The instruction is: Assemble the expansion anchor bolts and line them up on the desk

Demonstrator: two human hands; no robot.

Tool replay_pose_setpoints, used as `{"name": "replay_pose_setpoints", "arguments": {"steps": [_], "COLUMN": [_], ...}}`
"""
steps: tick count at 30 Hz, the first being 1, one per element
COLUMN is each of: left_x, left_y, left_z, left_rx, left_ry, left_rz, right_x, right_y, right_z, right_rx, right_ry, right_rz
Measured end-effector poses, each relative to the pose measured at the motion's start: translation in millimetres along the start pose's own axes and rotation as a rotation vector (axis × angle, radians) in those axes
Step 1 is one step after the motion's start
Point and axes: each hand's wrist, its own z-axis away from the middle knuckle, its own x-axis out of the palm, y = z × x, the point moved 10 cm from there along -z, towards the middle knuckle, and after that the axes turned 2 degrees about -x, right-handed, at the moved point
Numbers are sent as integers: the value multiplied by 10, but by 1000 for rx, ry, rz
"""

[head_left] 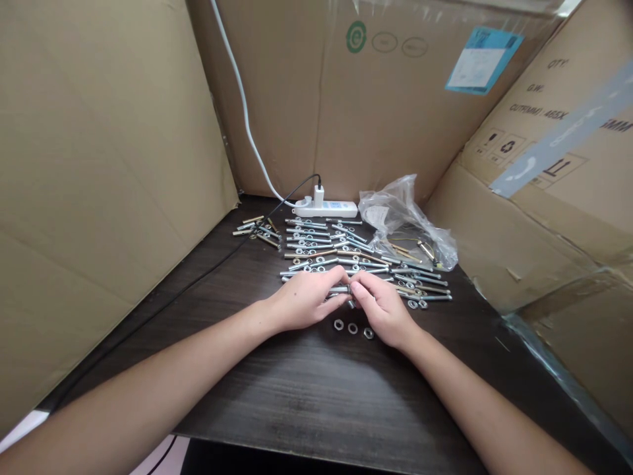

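My left hand (305,298) is closed around a silver metal bolt (339,290), which lies crosswise between the thumb and fingers. At the bolt's right end, the fingertips of my right hand (384,309) are pinched together; they partly hide that end and whatever small part may be on it. Just below the hands on the dark table lie a nut (339,324), a flat washer (353,328) and a second nut (368,334). Beyond the fingers spread rows of bolts (309,239) with washers and nuts among them.
A white power strip (326,210) with a plugged-in adapter sits at the back. Its black cable (198,272) crosses the table's left side. A crumpled clear plastic bag (408,214) rests at back right. Cardboard boxes (277,99) wall in three sides. More metal pieces (257,231) lie back left.
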Motion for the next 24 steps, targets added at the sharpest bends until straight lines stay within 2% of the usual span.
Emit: {"name": "replay_pose_setpoints", "arguments": {"steps": [12,18,24], "left_x": [24,-5,5], "left_y": [41,23,55], "left_z": [14,10,15], "left_rx": [58,24,54], "left_ry": [4,1,-4], "left_rz": [-32,-8,-20], "right_x": [43,7,46], "right_y": [56,-32,-36], "right_z": [10,7,-1], "right_rx": [28,-19,-43], "right_ry": [-36,-19,-48], "right_rz": [0,9,35]}}
